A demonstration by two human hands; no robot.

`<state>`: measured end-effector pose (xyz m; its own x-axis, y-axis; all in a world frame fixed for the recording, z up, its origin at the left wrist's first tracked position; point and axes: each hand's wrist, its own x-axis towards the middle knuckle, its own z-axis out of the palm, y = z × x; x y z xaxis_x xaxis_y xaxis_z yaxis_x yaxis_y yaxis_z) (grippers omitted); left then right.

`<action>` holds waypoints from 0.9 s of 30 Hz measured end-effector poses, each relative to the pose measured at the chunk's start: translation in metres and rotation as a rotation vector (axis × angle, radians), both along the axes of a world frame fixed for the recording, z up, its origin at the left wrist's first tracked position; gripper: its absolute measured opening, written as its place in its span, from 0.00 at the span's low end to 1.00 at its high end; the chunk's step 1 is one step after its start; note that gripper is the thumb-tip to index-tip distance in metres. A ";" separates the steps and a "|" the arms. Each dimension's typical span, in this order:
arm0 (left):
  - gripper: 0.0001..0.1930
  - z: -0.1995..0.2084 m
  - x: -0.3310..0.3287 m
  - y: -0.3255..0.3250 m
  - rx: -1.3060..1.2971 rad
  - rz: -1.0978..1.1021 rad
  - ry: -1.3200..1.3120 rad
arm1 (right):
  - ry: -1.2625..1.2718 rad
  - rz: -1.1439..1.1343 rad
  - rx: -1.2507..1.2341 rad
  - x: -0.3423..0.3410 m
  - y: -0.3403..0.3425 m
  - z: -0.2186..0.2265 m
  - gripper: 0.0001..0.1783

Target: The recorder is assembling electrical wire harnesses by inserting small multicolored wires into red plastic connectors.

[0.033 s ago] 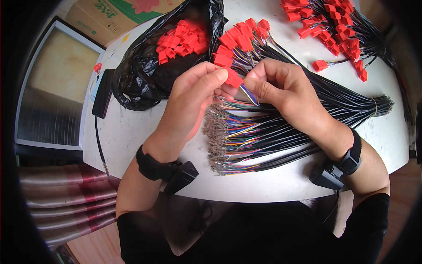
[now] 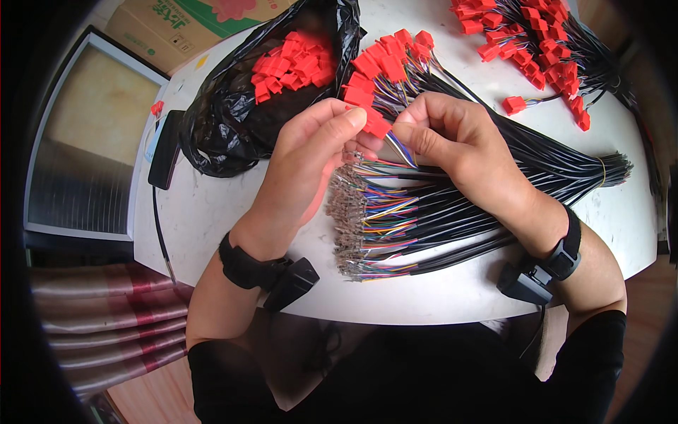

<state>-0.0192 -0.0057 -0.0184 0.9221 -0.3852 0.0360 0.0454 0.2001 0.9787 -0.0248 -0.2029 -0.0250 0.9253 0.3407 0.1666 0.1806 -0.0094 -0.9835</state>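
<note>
Between the thumb and fingers of my left hand (image 2: 311,145) is a red plastic connector housing (image 2: 376,126). Several thin coloured wires (image 2: 401,150) run out of its right end. My right hand (image 2: 459,138) is closed in a pinch right beside that end, on what appears to be a thin wire, mostly hidden by the fingertips. Below both hands lies a row of black cables (image 2: 452,225) with stripped coloured wires and metal crimp terminals (image 2: 347,226) at their left ends. Just beyond my hands, finished-looking cables carry red housings (image 2: 392,60).
A black plastic bag (image 2: 226,134) at the left holds loose red housings (image 2: 293,67). Another bundle of cables with red housings (image 2: 544,42) lies far right. A dark phone-like device (image 2: 167,150) rests near the white table's (image 2: 212,233) left edge. A cardboard box (image 2: 162,35) stands behind.
My hands and the red housing have barely shifted; the same grips hold.
</note>
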 end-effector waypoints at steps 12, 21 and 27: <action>0.06 0.002 0.001 0.006 0.183 -0.042 -0.115 | 0.021 0.028 0.052 0.001 -0.003 0.002 0.11; 0.05 0.000 0.001 0.008 0.222 -0.045 -0.168 | 0.013 0.024 0.048 0.002 -0.003 0.002 0.11; 0.05 0.002 -0.001 0.008 0.266 -0.060 -0.205 | 0.022 0.026 0.070 0.003 -0.003 0.000 0.11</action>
